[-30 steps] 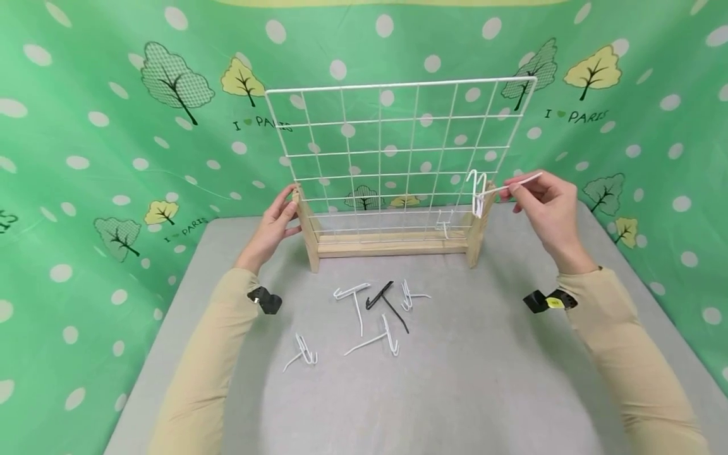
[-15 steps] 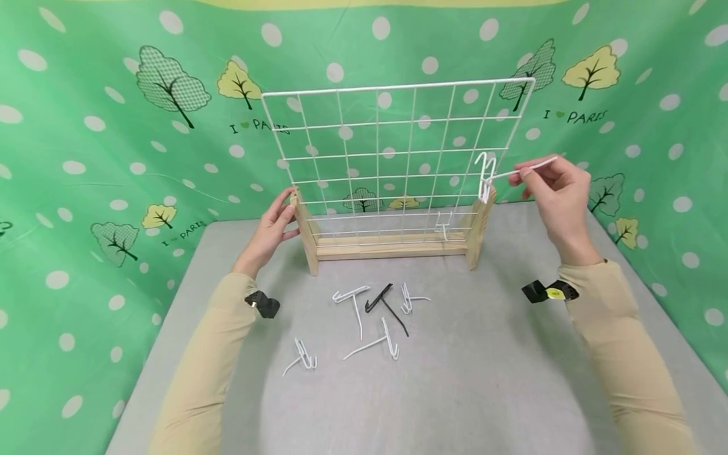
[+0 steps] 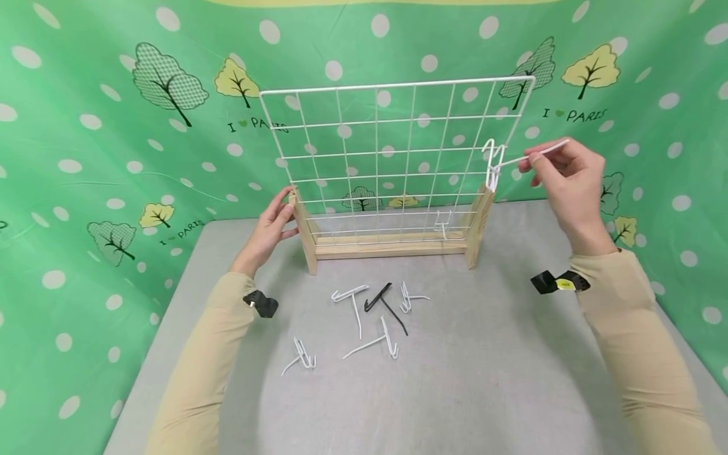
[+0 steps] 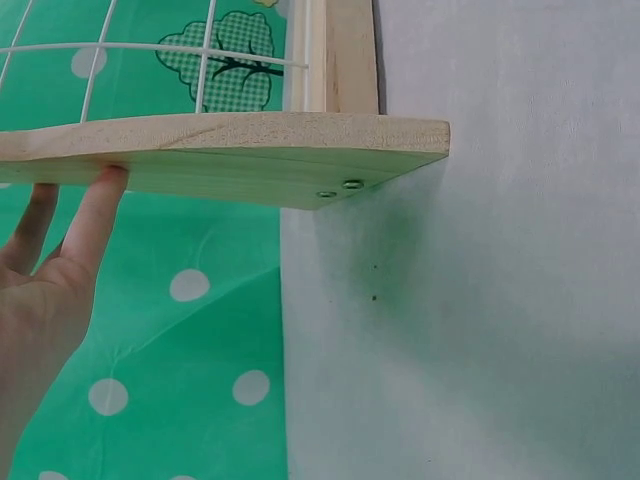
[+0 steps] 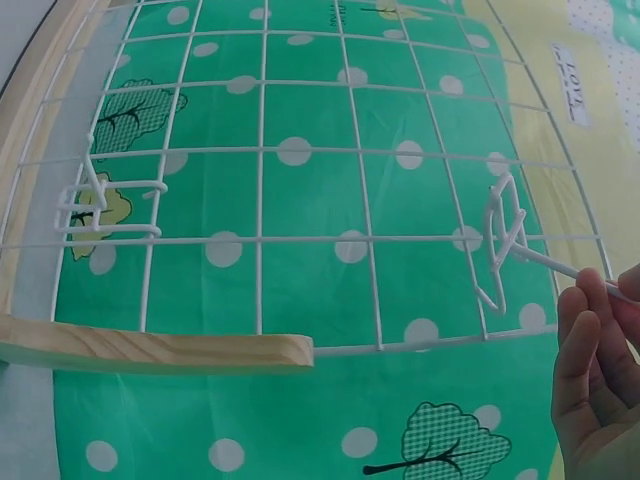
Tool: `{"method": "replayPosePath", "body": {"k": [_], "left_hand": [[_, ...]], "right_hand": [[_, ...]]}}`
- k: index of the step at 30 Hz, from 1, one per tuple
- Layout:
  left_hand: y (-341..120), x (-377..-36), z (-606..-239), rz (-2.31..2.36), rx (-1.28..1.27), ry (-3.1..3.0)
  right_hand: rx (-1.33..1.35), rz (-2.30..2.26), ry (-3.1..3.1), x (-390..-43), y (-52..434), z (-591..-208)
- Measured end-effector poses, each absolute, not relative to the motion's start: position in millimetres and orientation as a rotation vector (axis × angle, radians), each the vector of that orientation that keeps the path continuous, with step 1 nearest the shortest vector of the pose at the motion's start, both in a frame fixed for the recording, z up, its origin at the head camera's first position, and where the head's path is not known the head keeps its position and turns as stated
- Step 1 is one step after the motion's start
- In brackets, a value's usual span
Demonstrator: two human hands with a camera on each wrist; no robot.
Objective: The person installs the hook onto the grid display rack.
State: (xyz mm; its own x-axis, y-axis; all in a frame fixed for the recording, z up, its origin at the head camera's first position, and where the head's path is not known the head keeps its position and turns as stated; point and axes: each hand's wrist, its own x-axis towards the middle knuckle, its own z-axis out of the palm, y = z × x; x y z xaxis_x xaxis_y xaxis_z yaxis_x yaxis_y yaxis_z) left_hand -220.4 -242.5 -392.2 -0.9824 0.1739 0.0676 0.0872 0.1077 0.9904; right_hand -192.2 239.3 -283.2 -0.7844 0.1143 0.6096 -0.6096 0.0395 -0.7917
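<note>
A white wire grid panel [image 3: 376,120] stands upright in a wooden stand [image 3: 392,251]. My left hand [image 3: 267,230] holds the top of the stand's left upright; in the left wrist view two fingers touch the board's outer face [image 4: 230,175]. With thumb and fingertips, my right hand [image 3: 577,180] pinches the long prong of a white grid hook [image 3: 493,169]. The hook's bent end overlaps the panel's right edge, just above the right upright, and in the right wrist view it overlaps the outer grid squares. Another white hook [image 5: 105,210] hangs low on the panel's right side.
Several loose hooks lie on the grey table [image 3: 483,373] in front of the stand, among them a black hook [image 3: 382,303] and a white hook [image 3: 301,355] at the left. A green dotted cloth [image 3: 114,164] hangs close behind and along both sides.
My right hand has raised the white hook up and to the right along the panel's right edge. My left hand stays at the left upright.
</note>
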Motion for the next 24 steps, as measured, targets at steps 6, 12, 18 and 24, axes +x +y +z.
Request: {"method": "replayPosePath", "body": {"k": [6, 12, 18, 24], "left_hand": [[-243.3, -219.5, -392.6, 2.028, 0.278, 2.301], [-241.1, -220.2, -392.1, 2.034, 0.281, 2.285], [-241.0, -220.2, -391.7, 2.035, 0.282, 2.284], [-242.3, -219.3, -391.5, 2.023, 0.280, 2.292]], "right_hand": [[0.433, 1.686, -1.918, -193.5, 237.7, -271.8], [0.390, 1.598, -1.986, -198.3, 237.4, -270.7], [0.374, 1.499, -2.036, -201.9, 236.1, -271.8], [0.380, 1.455, -2.062, -204.9, 235.6, -277.1]]}}
